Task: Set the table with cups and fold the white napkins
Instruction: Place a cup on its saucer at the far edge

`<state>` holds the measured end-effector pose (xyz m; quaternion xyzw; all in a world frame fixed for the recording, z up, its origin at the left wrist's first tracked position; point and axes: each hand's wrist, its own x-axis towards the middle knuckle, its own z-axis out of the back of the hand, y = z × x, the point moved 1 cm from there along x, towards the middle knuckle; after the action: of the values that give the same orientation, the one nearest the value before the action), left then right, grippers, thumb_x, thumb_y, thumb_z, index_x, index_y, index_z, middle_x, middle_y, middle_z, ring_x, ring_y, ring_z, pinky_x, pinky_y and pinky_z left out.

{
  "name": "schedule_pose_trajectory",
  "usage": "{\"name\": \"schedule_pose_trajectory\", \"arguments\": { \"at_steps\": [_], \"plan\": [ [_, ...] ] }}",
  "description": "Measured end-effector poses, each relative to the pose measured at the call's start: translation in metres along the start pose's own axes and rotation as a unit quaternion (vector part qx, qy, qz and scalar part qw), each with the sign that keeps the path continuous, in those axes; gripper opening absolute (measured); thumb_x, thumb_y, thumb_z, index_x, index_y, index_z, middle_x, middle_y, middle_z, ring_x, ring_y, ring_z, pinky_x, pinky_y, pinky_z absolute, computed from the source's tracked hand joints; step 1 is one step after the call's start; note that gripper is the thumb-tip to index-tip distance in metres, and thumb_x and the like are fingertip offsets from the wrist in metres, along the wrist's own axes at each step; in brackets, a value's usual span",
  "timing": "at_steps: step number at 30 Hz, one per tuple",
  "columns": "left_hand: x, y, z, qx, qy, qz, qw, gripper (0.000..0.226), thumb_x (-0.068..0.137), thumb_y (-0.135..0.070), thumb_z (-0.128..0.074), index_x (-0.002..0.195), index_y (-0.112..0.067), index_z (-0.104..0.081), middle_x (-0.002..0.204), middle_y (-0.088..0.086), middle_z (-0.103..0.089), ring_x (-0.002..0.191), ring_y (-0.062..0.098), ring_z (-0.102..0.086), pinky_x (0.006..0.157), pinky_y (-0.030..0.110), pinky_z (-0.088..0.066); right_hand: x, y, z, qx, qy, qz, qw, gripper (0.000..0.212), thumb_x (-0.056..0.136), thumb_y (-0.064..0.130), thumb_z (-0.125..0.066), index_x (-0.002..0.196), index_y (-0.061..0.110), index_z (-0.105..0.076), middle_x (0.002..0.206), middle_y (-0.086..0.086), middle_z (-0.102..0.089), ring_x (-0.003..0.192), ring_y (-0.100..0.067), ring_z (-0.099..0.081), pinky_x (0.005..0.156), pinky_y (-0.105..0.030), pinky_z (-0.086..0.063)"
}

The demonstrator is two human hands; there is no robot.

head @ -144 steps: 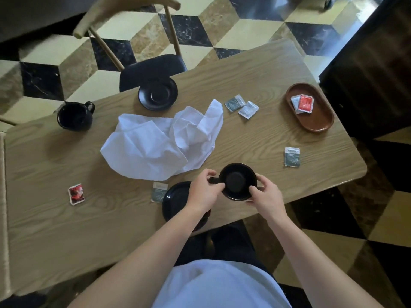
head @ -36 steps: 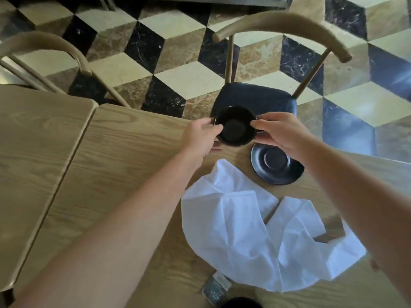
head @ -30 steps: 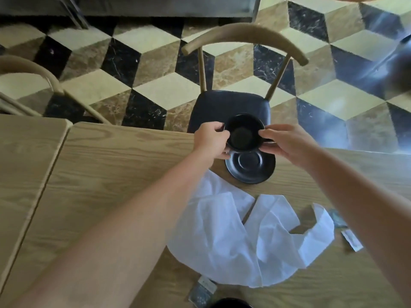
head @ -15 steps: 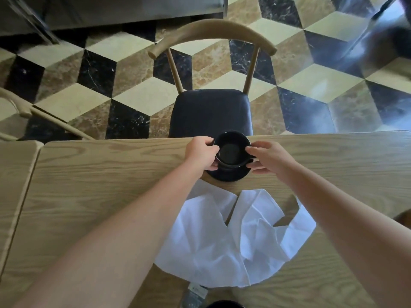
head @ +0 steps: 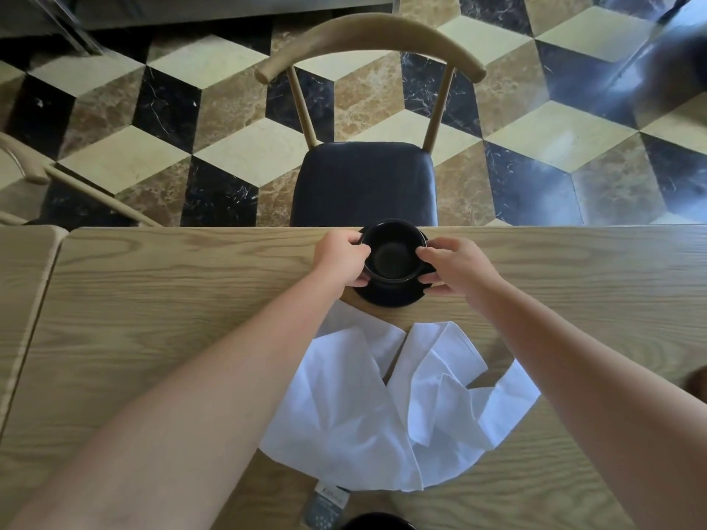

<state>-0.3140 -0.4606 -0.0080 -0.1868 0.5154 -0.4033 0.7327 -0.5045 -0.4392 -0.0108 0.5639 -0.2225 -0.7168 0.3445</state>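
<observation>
A black cup (head: pixel 392 254) stands on a black saucer (head: pixel 390 298) at the far edge of the wooden table (head: pixel 153 300). My left hand (head: pixel 340 258) grips the cup's left side, where its handle is hidden under my fingers. My right hand (head: pixel 451 263) holds the right side of the rim with thumb and fingers. Crumpled white napkins (head: pixel 386 411) lie in a heap between my forearms, nearer to me than the saucer.
A chair with a dark seat (head: pixel 363 181) stands just beyond the table edge. A grey sachet (head: pixel 325 506) lies near the bottom edge beside the rim of another black dish (head: pixel 377 522). A second table (head: pixel 23 285) adjoins on the left.
Both hands carried the black cup from the table's left part to the far saucer and lowered it onto the saucer. The view has swung to face the chair squarely.
</observation>
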Motion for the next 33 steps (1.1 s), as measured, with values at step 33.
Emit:
{"name": "schedule_pose_trajectory", "arguments": {
  "at_steps": [33],
  "plan": [
    [-0.225, 0.153, 0.079, -0.123, -0.123, -0.032, 0.984, 0.020, 0.094, -0.022, -0.060, 0.090, -0.041, -0.067, 0.079, -0.006, -0.075, 0.073, 0.009, -0.073, 0.065, 0.029, -0.056, -0.186, -0.050, -0.099, -0.009, -0.133, 0.260, 0.956, 0.014, 0.089, 0.007, -0.065, 0.097, 0.019, -0.064, 0.105, 0.013, -0.053, 0.084, -0.006, -0.064, 0.066, -0.011, -0.048]
  ]
}}
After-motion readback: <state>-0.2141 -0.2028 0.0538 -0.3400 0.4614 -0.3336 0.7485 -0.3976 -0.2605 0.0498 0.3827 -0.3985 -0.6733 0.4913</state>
